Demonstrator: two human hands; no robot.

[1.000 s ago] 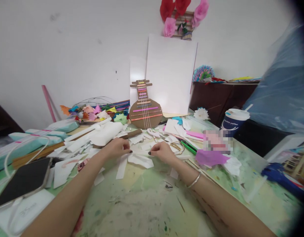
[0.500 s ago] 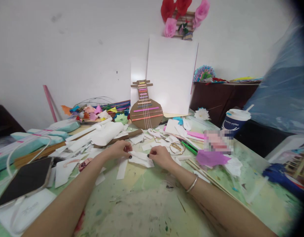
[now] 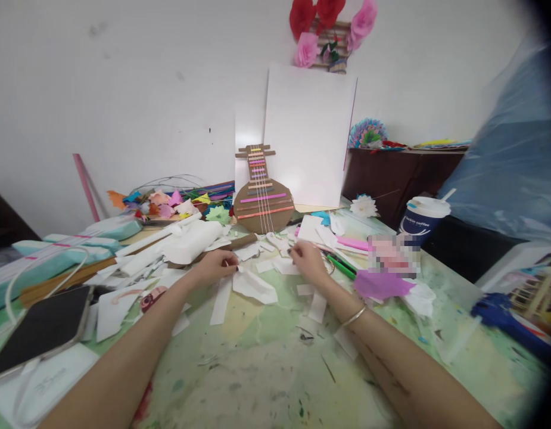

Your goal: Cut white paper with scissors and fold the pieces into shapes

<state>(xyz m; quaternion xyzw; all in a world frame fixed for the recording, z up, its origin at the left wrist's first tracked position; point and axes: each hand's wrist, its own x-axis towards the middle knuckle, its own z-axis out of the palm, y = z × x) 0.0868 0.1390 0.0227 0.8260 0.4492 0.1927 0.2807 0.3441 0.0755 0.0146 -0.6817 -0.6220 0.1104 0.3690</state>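
Between the thumb and fingers of my left hand [image 3: 215, 266] is the corner of a folded piece of white paper [image 3: 255, 286], which slants down to the right just over the table. My right hand [image 3: 308, 262] is away from that paper, among white scraps. Its fingers are curled together beside a pair of white-handled scissors [image 3: 277, 243]; whatever may be between them is hidden. A narrow white paper strip [image 3: 220, 305] lies below my left hand. More cut white pieces [image 3: 318, 307] lie under my right wrist.
A cardboard lute with strings [image 3: 264, 205] leans on a white board [image 3: 308, 137] at the back. White paper rolls [image 3: 192, 241] and a phone [image 3: 43, 328] lie left. Green-handled pliers [image 3: 344, 268], purple paper [image 3: 382, 286] and a coffee cup [image 3: 420, 220] are on the right.
My right hand has let go of the folded white paper and moved up and right toward the scissors. My left hand keeps hold of the paper.
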